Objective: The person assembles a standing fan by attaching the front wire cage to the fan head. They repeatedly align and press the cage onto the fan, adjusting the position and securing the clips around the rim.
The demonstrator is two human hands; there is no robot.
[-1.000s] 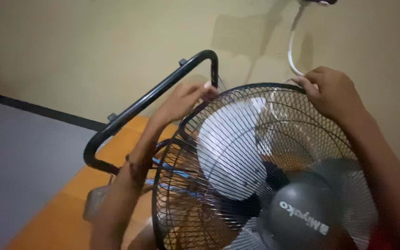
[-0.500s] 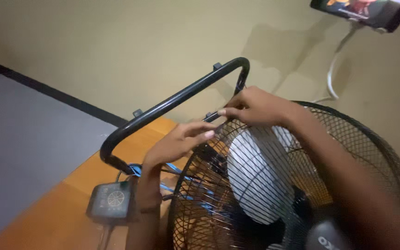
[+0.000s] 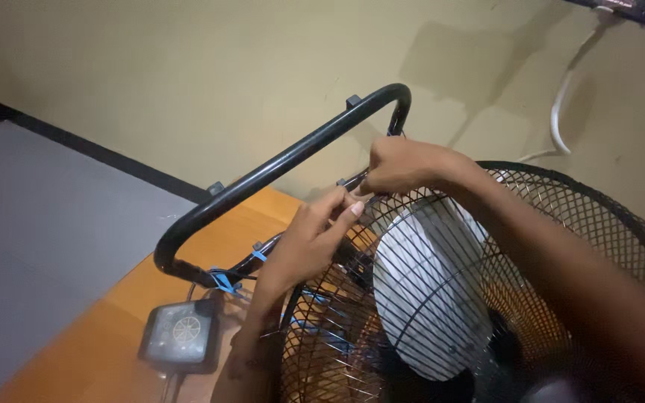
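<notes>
Nearest the camera, the round black wire fan guard (image 3: 561,224) fills the lower right of the view, lying tilted on the orange wooden surface (image 3: 113,328), with a pale grey plastic fan blade (image 3: 423,291) showing through its wires. To the lower left, a small dark square control box with a round dial face (image 3: 181,336) rests on the same surface, just beside the left forearm. The left hand (image 3: 311,239) reaches up over the guard's rim at its upper left edge, fingers drawn together with the fingertips (image 3: 352,209) pinched at the rim wires; whatever small thing they grip is too fine to make out. The right hand (image 3: 397,166) comes across from the right, its arm lying over the guard, and is curled nearly closed on the same spot of the rim, touching the left fingertips. Just behind both hands the curved black metal tube stand (image 3: 278,170) arcs from lower left to upper right, with blue ties (image 3: 225,282) wrapped near its lower end. Beyond lies a grey floor (image 3: 39,224) on the left, then the beige wall (image 3: 188,75), down which a white cable (image 3: 561,104) hangs at the upper right
</notes>
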